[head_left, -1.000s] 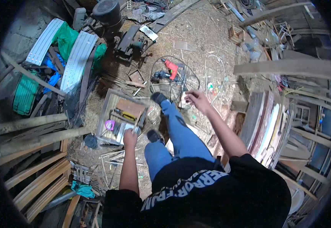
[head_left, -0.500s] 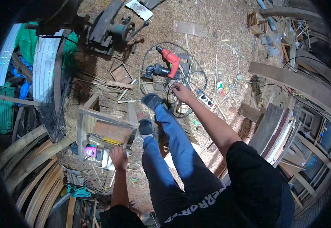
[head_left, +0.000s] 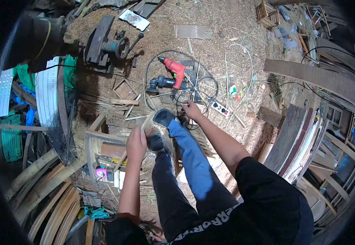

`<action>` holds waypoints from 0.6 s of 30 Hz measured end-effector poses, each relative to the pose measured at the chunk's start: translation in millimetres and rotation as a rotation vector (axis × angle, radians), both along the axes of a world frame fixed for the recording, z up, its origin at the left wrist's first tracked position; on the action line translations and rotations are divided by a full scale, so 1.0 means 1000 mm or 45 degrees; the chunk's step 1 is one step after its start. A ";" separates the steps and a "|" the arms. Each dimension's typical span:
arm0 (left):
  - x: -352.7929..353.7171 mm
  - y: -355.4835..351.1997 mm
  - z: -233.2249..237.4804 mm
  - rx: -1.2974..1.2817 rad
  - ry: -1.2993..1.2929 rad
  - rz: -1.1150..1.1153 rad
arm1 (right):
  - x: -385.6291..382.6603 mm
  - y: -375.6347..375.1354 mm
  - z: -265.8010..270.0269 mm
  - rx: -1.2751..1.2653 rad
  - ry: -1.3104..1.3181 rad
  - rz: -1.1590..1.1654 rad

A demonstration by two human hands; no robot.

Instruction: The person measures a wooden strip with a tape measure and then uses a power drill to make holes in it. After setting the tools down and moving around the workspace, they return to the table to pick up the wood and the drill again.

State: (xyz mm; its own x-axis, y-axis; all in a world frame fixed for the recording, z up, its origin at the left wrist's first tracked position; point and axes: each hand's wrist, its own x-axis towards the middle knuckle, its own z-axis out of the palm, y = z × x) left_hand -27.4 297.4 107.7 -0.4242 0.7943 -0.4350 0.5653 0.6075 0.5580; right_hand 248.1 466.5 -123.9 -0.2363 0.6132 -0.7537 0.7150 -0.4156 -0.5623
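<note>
My left hand (head_left: 136, 145) is raised above the wooden stool-like frame (head_left: 88, 152), close to my shoe (head_left: 156, 142). Its fingers are curled, and what they hold, if anything, is hard to make out. My right hand (head_left: 191, 110) is closed in a pinch beside thin black cords (head_left: 178, 98); its fingertips hide whatever is between them. Just beyond it lie a red power drill (head_left: 175, 70) and a black angle grinder (head_left: 161, 83). A white power strip (head_left: 219, 108) is to its right. Inside the frame are a pink tape measure (head_left: 101, 173) and a yellow-handled tool (head_left: 122, 160).
A machine with a handwheel (head_left: 122, 47) stands at the upper left. Curved boards (head_left: 53, 206) are stacked at lower left, and more planks (head_left: 291, 139) lean at right. Wood scraps and shavings cover the ground. A small wooden crate (head_left: 266, 15) sits at the far right.
My left hand has lifted away from the frame and moved up toward my shoe. My right hand stays by the cords, slightly lower. The view has shifted a little.
</note>
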 end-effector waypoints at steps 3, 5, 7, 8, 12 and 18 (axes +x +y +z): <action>-0.005 0.041 -0.046 0.138 -0.040 -0.100 | -0.009 0.022 -0.035 0.047 -0.023 0.052; -0.012 0.065 -0.080 0.254 -0.068 -0.158 | -0.023 0.048 -0.019 0.131 -0.072 0.177; -0.022 0.091 -0.105 0.301 -0.093 -0.216 | -0.037 0.071 -0.026 0.165 -0.008 0.092; -0.028 0.101 -0.115 0.233 -0.131 -0.239 | -0.044 0.079 -0.036 0.177 0.022 0.054; -0.051 0.128 -0.152 0.050 -0.235 -0.261 | -0.052 0.096 -0.119 0.384 0.122 -0.100; -0.084 0.136 -0.188 -0.051 -0.305 -0.264 | -0.064 0.099 -0.169 0.522 -0.242 0.086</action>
